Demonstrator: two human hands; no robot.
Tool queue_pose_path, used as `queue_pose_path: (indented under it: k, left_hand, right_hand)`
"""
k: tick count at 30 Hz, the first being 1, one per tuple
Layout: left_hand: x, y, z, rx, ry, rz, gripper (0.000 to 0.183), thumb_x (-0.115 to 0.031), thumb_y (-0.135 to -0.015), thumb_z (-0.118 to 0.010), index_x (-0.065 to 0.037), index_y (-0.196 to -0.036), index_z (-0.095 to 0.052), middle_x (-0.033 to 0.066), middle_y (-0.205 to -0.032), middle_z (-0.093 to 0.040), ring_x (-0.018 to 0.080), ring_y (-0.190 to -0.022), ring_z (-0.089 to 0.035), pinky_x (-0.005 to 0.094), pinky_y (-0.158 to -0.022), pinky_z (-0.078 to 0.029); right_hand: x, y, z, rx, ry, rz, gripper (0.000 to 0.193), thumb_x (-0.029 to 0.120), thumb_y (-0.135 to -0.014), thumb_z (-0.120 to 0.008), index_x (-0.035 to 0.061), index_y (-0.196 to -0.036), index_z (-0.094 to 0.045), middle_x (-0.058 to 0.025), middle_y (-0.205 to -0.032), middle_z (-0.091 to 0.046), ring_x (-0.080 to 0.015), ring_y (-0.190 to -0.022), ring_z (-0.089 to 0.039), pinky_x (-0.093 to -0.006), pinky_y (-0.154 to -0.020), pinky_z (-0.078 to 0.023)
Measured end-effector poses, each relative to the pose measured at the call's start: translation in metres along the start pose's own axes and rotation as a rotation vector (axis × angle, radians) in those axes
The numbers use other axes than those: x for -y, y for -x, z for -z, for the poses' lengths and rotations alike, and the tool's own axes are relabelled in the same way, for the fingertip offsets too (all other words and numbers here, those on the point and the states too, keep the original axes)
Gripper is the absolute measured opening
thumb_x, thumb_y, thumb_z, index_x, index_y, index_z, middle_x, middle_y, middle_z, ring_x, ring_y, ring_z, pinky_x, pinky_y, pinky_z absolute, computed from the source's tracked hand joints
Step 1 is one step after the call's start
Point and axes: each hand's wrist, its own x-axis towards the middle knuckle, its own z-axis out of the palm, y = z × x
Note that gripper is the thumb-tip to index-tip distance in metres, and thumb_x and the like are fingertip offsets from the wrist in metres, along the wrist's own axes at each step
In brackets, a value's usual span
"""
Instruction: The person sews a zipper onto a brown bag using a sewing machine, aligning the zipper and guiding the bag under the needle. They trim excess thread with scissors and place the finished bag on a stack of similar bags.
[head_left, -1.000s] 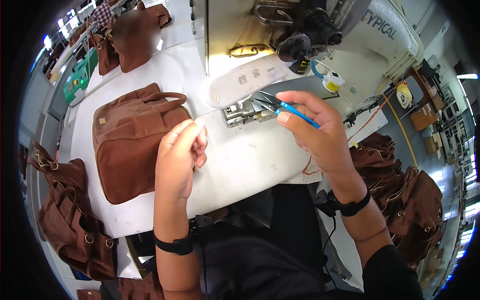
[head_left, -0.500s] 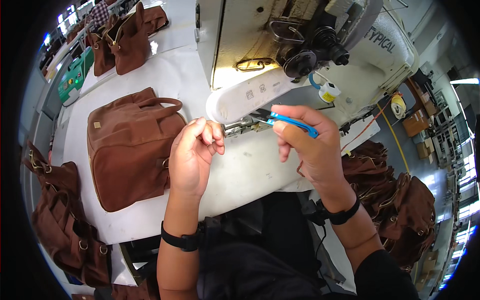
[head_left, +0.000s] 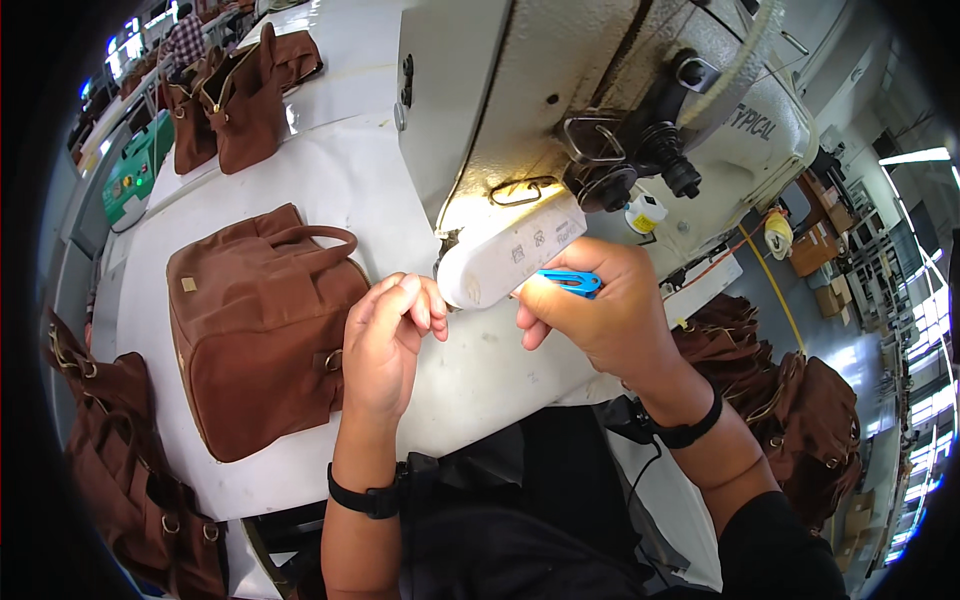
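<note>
Blue-handled thread snips (head_left: 572, 282) are gripped in my right hand (head_left: 612, 310), beside the sewing machine (head_left: 530, 110). Their blades are hidden by my fingers and by the machine's white rounded cover (head_left: 500, 268). Close to the left end of that cover is my left hand (head_left: 384, 345), its thumb and fingers pinched together. What it pinches, if anything, is too small to make out. A brown handbag (head_left: 262, 345) with a looped handle rests on the white table just left of this hand.
More brown bags (head_left: 240, 115) stand at the far left, near a green machine (head_left: 135, 172). Others hang at the left table edge (head_left: 130, 440) and pile up at the right (head_left: 800, 400). A small white bottle (head_left: 645, 212) sits on the machine; cardboard boxes (head_left: 812, 245) lie beyond.
My right hand has moved slightly left and down with the snips, whose blades have gone out of sight behind the white cover. The view has shifted, and my left hand stays pinched.
</note>
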Motion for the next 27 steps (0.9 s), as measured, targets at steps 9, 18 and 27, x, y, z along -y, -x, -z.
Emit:
queue_pose_path:
  k: [9, 18, 27]
  left_hand:
    - [0.0, 0.0, 0.005, 0.018, 0.003, 0.015, 0.033, -0.02, -0.104, -0.05, -0.005, -0.075, -0.054, 0.0106, -0.087, -0.062, 0.0177, -0.077, -0.054, 0.0311, -0.077, -0.046]
    - [0.0, -0.001, 0.007, 0.039, 0.063, -0.003, 0.034, -0.022, -0.106, -0.049, -0.006, -0.077, -0.055, 0.0116, -0.09, -0.063, 0.019, -0.08, -0.056, 0.0327, -0.079, -0.048]
    - [-0.001, -0.001, 0.006, 0.051, 0.133, -0.014, 0.034, -0.022, -0.107, -0.048, -0.006, -0.077, -0.055, 0.0108, -0.087, -0.063, 0.0192, -0.083, -0.056, 0.0322, -0.08, -0.047]
  right_hand:
    - [0.013, 0.005, -0.011, -0.033, 0.139, 0.006, 0.017, 0.008, -0.093, -0.07, -0.0071, -0.101, -0.072, -0.0063, -0.075, -0.07, -0.0093, -0.065, -0.066, -0.0258, -0.059, -0.054]
    - [0.007, 0.009, -0.012, -0.065, 0.181, 0.046, 0.016, 0.009, -0.092, -0.07, -0.0046, -0.102, -0.073, -0.0065, -0.079, -0.072, -0.0084, -0.067, -0.067, -0.0248, -0.061, -0.054]
    - [0.01, 0.011, -0.016, -0.061, 0.201, 0.066, 0.015, 0.009, -0.092, -0.07, -0.0037, -0.099, -0.072, -0.0033, -0.075, -0.069, -0.007, -0.065, -0.065, -0.0242, -0.059, -0.051]
